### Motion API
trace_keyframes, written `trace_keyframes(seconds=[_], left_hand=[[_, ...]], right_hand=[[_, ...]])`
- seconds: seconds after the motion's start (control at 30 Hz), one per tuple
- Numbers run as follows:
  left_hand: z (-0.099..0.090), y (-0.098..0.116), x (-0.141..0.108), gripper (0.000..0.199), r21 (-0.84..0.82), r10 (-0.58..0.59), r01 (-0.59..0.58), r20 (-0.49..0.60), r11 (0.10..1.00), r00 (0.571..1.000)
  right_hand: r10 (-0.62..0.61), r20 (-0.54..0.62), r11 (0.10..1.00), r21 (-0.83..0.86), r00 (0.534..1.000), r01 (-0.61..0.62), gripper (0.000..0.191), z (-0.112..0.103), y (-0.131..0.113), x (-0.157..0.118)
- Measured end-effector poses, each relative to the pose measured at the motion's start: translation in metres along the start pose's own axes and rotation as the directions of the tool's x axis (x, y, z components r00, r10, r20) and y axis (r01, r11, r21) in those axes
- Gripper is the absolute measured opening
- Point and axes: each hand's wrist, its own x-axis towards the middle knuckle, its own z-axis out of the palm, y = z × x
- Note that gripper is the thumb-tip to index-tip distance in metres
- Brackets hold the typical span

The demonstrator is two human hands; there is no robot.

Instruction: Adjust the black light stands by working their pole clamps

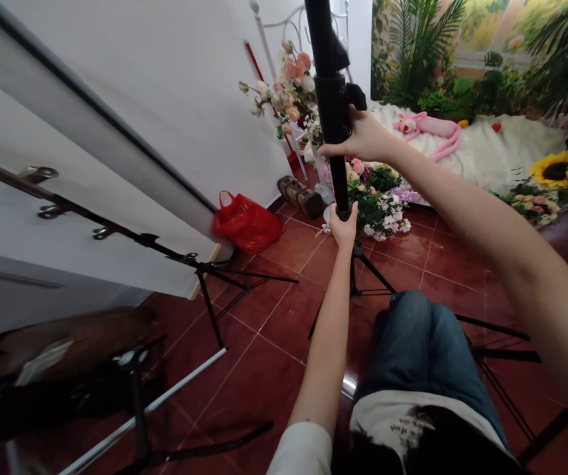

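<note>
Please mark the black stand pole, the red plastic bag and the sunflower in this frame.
black stand pole point(332, 112): head view, on the pole's thick section above the lower hand
red plastic bag point(247, 224): head view, on the middle of the bag
sunflower point(559, 168): head view, on the dark centre of the flower

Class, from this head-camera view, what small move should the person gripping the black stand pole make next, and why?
Probably tighten the black knob on the black stand pole with the right hand, which grips just below it, while the left hand steadies the pole lower down, above the tripod legs.
</note>
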Motion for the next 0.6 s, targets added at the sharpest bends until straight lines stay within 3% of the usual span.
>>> trace_keyframes(seconds=[0.1,0.2,0.33,0.47,0.6], left_hand=[[0.003,-0.002,-0.001,0.042,0.008,-0.001,0.001,-0.005,1.0,1.0],[0.005,-0.007,0.0,0.041,0.021,-0.014,0.014,0.003,1.0,1.0],[0.007,-0.015,0.002,0.042,0.014,-0.04,0.04,0.028,0.999,0.999],[0.009,-0.023,0.004,0.05,-0.004,-0.066,0.066,0.036,0.998,0.997],[0.01,-0.024,0.005,0.05,0.027,-0.08,0.08,0.01,0.996,0.997]], right_hand=[[-0.022,0.031,0.996,-0.083,0.999,0.025,0.052,0.013,0.021,-0.01],[-0.012,-0.027,0.993,-0.117,1.0,0.009,0.066,0.041,0.041,-0.029],[0.043,-0.02,0.985,-0.168,0.999,-0.046,0.078,0.072,0.067,-0.059],[0.042,0.046,0.981,-0.189,0.998,-0.032,0.079,0.078,0.083,-0.069],[0.05,0.108,0.986,-0.161,0.993,-0.032,0.072,0.072,0.08,-0.064]])
